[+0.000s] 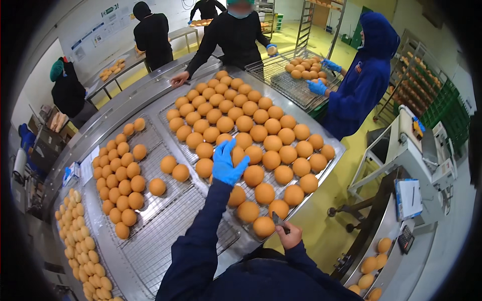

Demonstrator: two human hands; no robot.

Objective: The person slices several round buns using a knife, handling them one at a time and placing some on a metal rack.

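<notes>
Rows of round brown buns (258, 133) cover wire cooling racks on a steel table (244, 246). My left hand (228, 162), in a blue glove, reaches over them with the fingers spread around one bun (237, 155); whether it grips that bun cannot be told. My bare right hand (289, 235) is closed on the dark handle of a small knife (277, 219), whose blade points at the buns by the table's near edge. To the left, more buns (121, 173) sit on a wire rack (169, 210), with a few loose buns (157, 187) between the two groups.
A person (231, 37) stands across the table, one hand on its edge. At the right, a person in blue (361, 75) handles buns on another rack (293, 88). Small pale rolls (81, 240) line the far left. A clipboard (409, 198) and calculator (406, 239) lie right. Several co-workers stand behind.
</notes>
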